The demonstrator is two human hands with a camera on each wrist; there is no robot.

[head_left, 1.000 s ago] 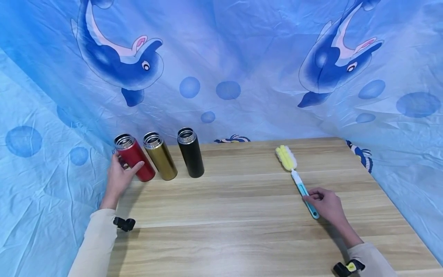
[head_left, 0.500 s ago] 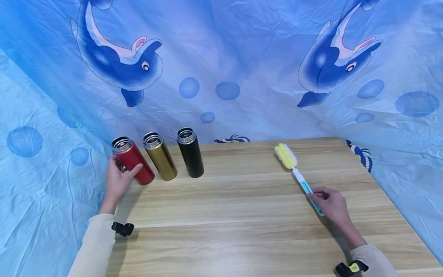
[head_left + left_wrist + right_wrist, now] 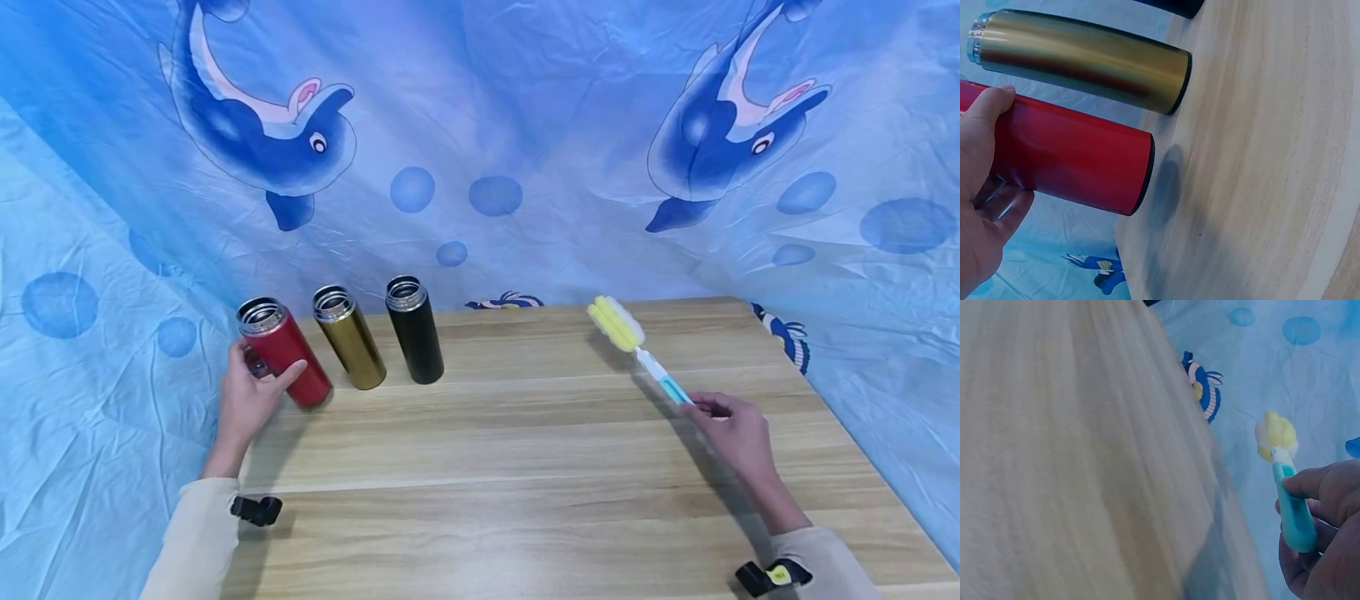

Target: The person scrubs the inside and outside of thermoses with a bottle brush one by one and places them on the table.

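My left hand [image 3: 249, 402] grips the red thermos flask [image 3: 279, 346] around its side, thumb across the front. The flask has no lid and tilts slightly; in the left wrist view a shadow shows beyond its black base. To its right stand a gold flask [image 3: 350, 342] and a black flask [image 3: 416, 333], both upright with open steel mouths. My right hand [image 3: 738, 437] holds a bottle brush [image 3: 617, 323] by its teal handle [image 3: 1296, 519], thumb on top. Its yellow and white sponge head points away from me, over its shadow on the table.
The wooden table [image 3: 480, 467] extends to a blue cloth backdrop [image 3: 570, 117] printed with dolphins and bubbles, which also hangs at the left and right sides. Near the left edge, the red flask is close to the cloth.
My left hand has drawn the red flask slightly left and toward me. My right hand has raised the bottle brush off the table and shifted it slightly right. The other flasks stay put.
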